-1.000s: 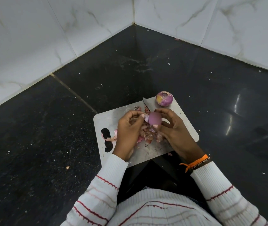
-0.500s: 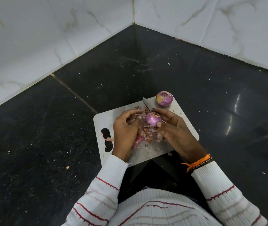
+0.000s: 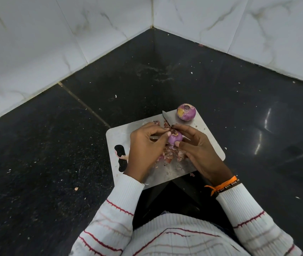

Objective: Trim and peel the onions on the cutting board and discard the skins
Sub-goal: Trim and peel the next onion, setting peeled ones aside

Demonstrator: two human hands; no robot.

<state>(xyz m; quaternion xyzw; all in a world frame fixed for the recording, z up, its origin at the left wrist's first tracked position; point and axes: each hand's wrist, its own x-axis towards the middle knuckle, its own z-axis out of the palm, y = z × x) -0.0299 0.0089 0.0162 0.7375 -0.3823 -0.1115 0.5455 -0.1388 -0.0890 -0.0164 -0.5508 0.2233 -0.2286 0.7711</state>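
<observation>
A small purple onion is held just above the grey cutting board. My right hand grips it between thumb and fingers. My left hand pinches at the onion's top edge with thumb and forefinger. A pile of pink onion skins lies on the board under my hands. A second peeled onion sits at the board's far right corner. A knife blade tip pokes out beyond my fingers; the rest of the knife is hidden.
The board lies on a black stone counter in a corner of white marble-look wall tiles. Small skin scraps dot the counter. The board's handle cutout is at its left end.
The onion has been turned in my right hand so its trimmed end now faces up. My left hand went down to the pile and came back up to pinch at the onion's top.
</observation>
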